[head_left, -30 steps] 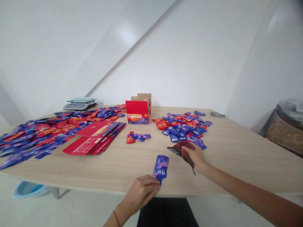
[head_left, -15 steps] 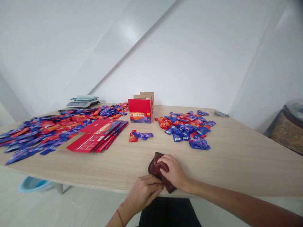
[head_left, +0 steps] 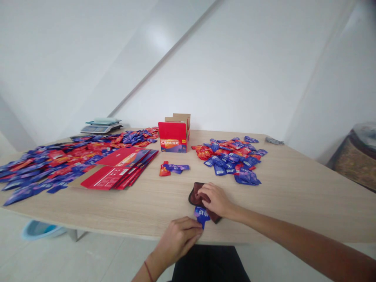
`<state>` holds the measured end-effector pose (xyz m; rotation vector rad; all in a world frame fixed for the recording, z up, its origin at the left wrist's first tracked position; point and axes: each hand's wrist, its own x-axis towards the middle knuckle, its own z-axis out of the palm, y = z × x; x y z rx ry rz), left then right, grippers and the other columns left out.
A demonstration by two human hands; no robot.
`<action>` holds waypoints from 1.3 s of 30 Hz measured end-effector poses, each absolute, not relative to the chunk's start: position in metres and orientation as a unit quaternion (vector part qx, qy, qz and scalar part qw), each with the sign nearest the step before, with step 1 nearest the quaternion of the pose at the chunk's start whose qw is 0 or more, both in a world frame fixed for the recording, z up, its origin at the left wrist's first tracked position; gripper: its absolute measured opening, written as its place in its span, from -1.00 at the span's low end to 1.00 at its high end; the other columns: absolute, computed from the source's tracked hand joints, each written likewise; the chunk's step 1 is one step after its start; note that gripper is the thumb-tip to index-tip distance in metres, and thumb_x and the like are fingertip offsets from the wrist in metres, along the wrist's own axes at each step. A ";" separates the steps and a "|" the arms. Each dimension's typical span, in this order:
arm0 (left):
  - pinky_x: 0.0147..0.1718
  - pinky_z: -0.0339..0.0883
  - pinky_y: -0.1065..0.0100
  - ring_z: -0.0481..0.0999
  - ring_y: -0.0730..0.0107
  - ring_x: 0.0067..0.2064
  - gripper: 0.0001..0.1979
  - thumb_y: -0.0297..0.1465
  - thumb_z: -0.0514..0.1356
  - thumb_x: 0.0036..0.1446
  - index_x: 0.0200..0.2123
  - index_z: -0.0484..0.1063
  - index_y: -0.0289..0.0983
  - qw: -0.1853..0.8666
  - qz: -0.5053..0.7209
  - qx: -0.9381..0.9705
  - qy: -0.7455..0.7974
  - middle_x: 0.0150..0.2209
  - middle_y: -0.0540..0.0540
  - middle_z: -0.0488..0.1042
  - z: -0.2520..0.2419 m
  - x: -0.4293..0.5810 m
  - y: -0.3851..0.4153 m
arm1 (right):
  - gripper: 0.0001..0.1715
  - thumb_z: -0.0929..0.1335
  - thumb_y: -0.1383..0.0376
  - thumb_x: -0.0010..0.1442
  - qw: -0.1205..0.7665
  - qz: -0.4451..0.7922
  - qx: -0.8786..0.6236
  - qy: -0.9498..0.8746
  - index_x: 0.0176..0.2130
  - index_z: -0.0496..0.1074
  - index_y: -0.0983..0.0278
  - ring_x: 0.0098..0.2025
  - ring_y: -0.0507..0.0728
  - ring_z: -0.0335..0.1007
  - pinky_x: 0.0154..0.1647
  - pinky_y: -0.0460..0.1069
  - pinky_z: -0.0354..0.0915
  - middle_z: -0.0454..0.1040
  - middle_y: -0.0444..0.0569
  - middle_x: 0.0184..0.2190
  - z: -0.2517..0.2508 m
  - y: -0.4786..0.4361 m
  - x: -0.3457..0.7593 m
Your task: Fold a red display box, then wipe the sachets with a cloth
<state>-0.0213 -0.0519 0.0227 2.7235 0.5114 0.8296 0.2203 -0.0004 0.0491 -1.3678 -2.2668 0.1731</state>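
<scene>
Near the table's front edge, my left hand (head_left: 182,236) pinches the narrow end of a blue sachet (head_left: 202,215). The sachet lies flat on the tabletop, its far end tucked under a dark brown cloth (head_left: 196,194) with a black border. My right hand (head_left: 216,199) grips the bunched cloth and presses it down over the sachet. Beyond the hands, a red sachet and a couple of blue ones (head_left: 176,168) lie together. To their right spreads a pile of red and blue sachets (head_left: 232,154).
Flattened red cartons (head_left: 117,170) are stacked at centre left beside a large sachet heap (head_left: 58,160). Open red boxes (head_left: 173,137) stand at the back, and a scale (head_left: 101,127) sits far left. A blue basin (head_left: 42,230) is on the floor.
My right hand has slid the cloth away from me and slightly right, uncovering part of the blue sachet. My left hand has hardly moved.
</scene>
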 end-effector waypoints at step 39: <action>-0.01 0.47 0.35 0.60 0.32 -0.05 -0.79 -0.43 0.13 0.44 -0.06 0.59 -0.21 0.111 0.292 0.933 0.181 -0.06 -0.10 0.63 0.025 -0.021 -0.055 | -0.70 0.42 0.46 0.11 0.270 0.070 -0.510 -0.814 -0.16 0.57 0.15 0.01 0.19 0.39 0.08 0.05 0.25 0.56 -0.06 -0.10 0.044 -0.004 0.217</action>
